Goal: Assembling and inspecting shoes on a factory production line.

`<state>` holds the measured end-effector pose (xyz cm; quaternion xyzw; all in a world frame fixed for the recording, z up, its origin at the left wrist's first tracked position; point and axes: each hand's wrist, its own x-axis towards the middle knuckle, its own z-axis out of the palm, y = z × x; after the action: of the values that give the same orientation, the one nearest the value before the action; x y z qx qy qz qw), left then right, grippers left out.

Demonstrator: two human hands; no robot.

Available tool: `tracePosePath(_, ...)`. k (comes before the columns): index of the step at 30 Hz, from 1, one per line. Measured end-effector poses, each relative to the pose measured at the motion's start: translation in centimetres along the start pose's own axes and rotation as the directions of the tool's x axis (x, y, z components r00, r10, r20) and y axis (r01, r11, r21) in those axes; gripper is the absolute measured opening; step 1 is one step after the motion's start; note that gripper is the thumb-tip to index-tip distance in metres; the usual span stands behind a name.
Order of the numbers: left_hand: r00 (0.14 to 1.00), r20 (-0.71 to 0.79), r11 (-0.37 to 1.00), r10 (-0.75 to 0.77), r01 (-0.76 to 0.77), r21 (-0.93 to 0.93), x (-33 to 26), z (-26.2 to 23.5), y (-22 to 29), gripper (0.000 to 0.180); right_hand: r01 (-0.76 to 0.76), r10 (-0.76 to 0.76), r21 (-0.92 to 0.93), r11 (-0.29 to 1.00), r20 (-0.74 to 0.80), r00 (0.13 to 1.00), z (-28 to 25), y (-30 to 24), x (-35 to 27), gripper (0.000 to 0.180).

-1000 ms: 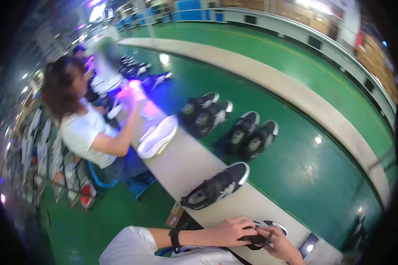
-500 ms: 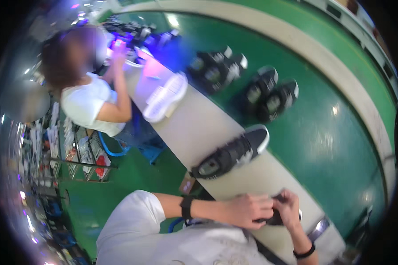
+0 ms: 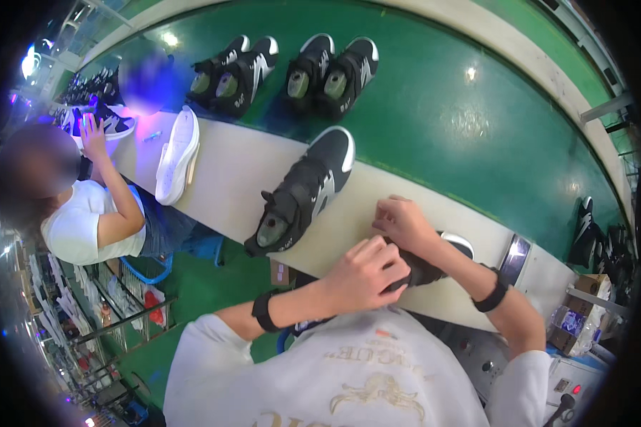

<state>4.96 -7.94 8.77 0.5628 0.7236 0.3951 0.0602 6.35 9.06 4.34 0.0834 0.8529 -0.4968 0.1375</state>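
A black shoe (image 3: 421, 269) with a white toe edge lies on the pale bench in front of me, its toe pointing right. My left hand (image 3: 369, 274) curls its fingers at the shoe's heel end, covering the opening. Beyond it, my right hand (image 3: 404, 224) reaches across the shoe, fingers bent and thumb close to them. Whatever those right fingertips pinch is too small to make out. Left of my hands stands a second black shoe (image 3: 303, 192) with a white toe and grey side marks.
White soles (image 3: 178, 158) lie farther left on the bench (image 3: 235, 160). A co-worker (image 3: 96, 217) sits there, hands among shoes under violet light. Several black shoes (image 3: 338, 75) rest on the green surface beyond. A metal plate (image 3: 514, 257) and a box (image 3: 587, 299) are at right.
The view has swung right, shifting the bench and co-worker leftward. My right hand now reaches over the shoe to its far side, and more of the shoe's toe shows.
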Motion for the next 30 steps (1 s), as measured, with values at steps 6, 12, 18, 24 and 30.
tracePosePath(6, 0.989, -0.1, 0.985, -0.112, 0.124, 0.118, -3.6, -1.4, 1.8, 0.03, 0.634, -0.676, -0.236, 0.736, -0.295, 0.675, 4.4, -9.1, 4.8, 0.055)
tracePosePath(12, 0.942, -0.22, 0.94, -0.254, 0.294, 0.172, -8.2, -2.5, 2.3, 0.039, 0.635, -0.756, -0.463, 0.619, -0.132, 0.641, 5.4, -6.9, 5.6, 0.043)
tracePosePath(18, 0.888, -0.341, 0.886, -0.31, 0.399, 0.234, -11.3, -2.9, 3.1, 0.037, 0.386, -0.267, 0.183, 0.904, -0.461, 0.846, -6.4, -2.9, 4.6, 0.023)
tracePosePath(24, 0.797, -0.404, 0.834, -0.45, 0.536, 0.128, -5.7, -2.4, 1.8, 0.041, 0.256, -0.196, -0.014, 0.967, -0.685, 0.702, -15.0, 6.4, 6.2, 0.015)
tracePosePath(30, 0.874, -0.312, 0.916, -0.372, 0.4, 0.031, 9.3, 0.4, -5.6, 0.04, 0.341, -0.399, -0.215, 0.915, -0.358, 0.845, -17.6, 9.7, 4.1, 0.044)
